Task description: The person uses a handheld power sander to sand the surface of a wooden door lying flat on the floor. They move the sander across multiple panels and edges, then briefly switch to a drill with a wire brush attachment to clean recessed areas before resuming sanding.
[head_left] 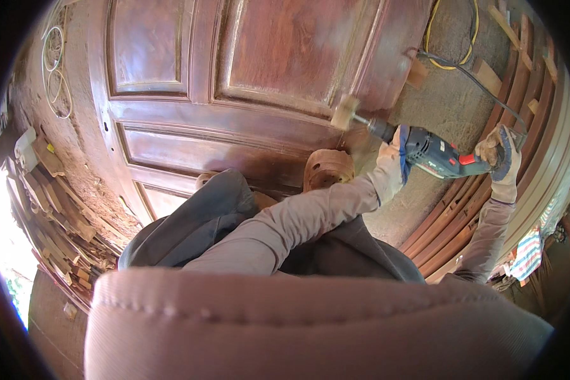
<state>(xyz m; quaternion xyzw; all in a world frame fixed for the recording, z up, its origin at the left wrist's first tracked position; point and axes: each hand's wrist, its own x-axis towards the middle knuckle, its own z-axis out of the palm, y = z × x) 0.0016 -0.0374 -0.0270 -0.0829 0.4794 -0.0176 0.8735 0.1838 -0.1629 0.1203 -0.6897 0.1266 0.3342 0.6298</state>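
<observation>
A dark power drill [432,152] with red accents lies across both my hands, its chuck pointing left. My left hand [391,163], in a pale glove with blue, is closed around the drill's front part behind the chuck. At the rear handle, my right hand [504,156], gloved too, is wrapped round the grip beside the red trigger. On the chuck's shaft sits a tan round brush-like head [345,113], its outline blurred. This head is over the right part of a reddish-brown panelled wooden door [199,117]; whether it touches the surface, I cannot tell.
A dark power cable [472,79] runs from the drill's rear to a yellow cord [429,31]. Long wooden boards [453,218] are stacked at right. Scrap wood [60,218] is piled at left, below a coiled pale cord [56,76]. My shoe [328,168] is at the door's near edge.
</observation>
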